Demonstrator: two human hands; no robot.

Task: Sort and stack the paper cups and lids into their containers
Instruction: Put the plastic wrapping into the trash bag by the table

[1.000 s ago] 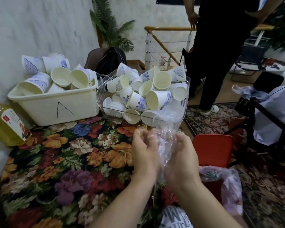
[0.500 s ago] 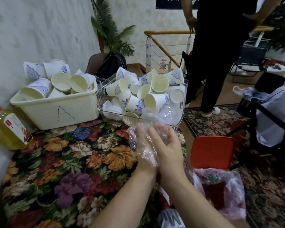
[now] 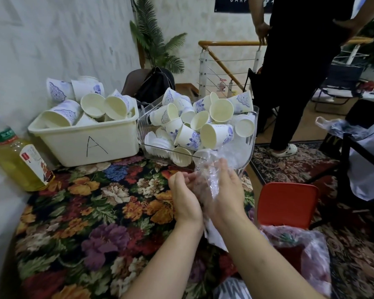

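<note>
A crinkled clear plastic film is pressed between the left hand and right hand (fingers fairly straight, neither curled) near the floral tablecloth's far right edge.

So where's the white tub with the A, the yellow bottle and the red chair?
White plastic tub marked A (image 3: 108,145): head view, front wall.
Yellow drink bottle (image 3: 13,160): head view, body.
Red plastic chair (image 3: 287,203): head view, backrest.
</note>
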